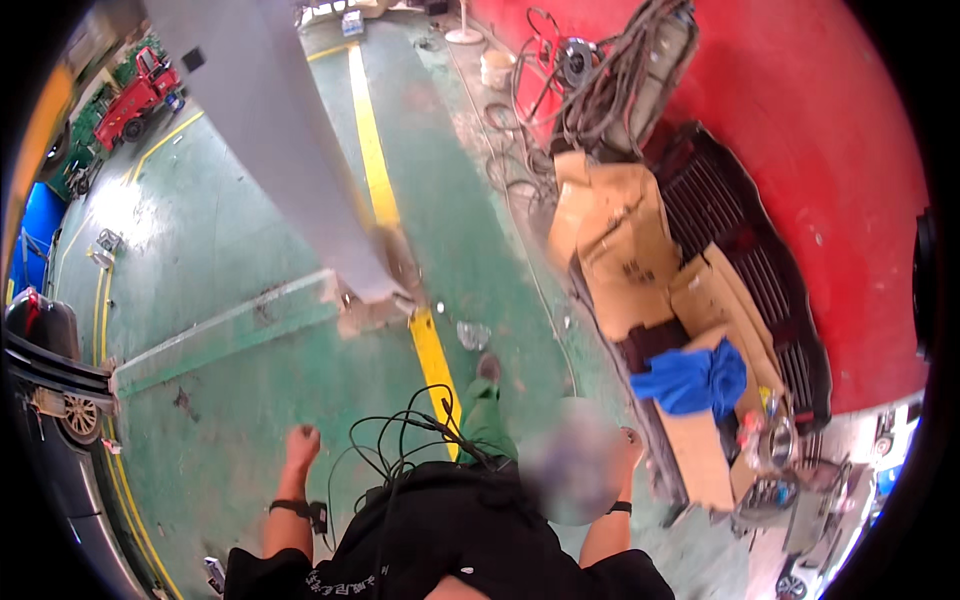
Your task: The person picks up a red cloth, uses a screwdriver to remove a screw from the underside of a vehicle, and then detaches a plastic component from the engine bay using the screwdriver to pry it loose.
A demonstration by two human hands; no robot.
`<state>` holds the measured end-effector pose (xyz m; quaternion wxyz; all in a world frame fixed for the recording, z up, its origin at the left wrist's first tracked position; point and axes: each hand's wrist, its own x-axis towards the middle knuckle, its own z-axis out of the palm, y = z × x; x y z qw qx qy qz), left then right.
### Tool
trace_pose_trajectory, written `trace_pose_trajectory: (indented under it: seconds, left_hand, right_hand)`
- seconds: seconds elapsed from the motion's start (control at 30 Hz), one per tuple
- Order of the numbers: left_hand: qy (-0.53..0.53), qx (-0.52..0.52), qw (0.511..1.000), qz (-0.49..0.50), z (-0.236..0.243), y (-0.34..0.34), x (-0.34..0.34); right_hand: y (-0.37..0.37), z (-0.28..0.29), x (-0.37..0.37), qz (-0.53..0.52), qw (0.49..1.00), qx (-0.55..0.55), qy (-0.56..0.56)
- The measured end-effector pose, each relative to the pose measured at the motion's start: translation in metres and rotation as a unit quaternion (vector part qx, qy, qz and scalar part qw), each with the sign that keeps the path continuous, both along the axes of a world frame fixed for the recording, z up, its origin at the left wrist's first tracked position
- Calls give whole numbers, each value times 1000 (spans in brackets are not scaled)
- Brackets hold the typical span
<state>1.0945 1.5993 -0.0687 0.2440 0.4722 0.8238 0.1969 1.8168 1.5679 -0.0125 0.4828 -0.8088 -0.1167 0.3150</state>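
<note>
My left hand (303,443) hangs over the green floor at my left side, its fingers curled into a fist with nothing showing in them. A dark band with a small black device (318,517) sits round that wrist. On the other side, my right hand (630,446) is low, next to the cardboard-covered bench. A smeared, pale greyish-purple patch (574,465) lies against it and hides part of the hand, so I cannot make out its fingers or anything they hold. Looped black cables (405,432) stick out in front of my dark shirt.
Ahead stands a grey post (275,140) beside a yellow floor line (436,365). A crumpled clear plastic piece (474,335) lies near my foot. At right are cardboard (628,255), a blue cloth (690,380), coiled hoses (625,85) and a red wall (800,130). A dark car (85,480) stands left.
</note>
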Motion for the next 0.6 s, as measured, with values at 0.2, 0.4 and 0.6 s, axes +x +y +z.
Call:
trace_pose_trajectory:
  seconds: [0.2, 0.4, 0.6]
  left_hand:
    - [-276, -426, 813, 286, -27, 23, 55]
    - [-336, -339, 803, 356, -49, 162, 118]
    - [-345, -320, 812, 344, -87, 427, 144]
  right_hand:
    - [282, 37, 20, 161, 982, 29, -89]
    - [551, 79, 13, 283, 955, 68, -62]
    - [763, 42, 8, 376, 915, 62, -134]
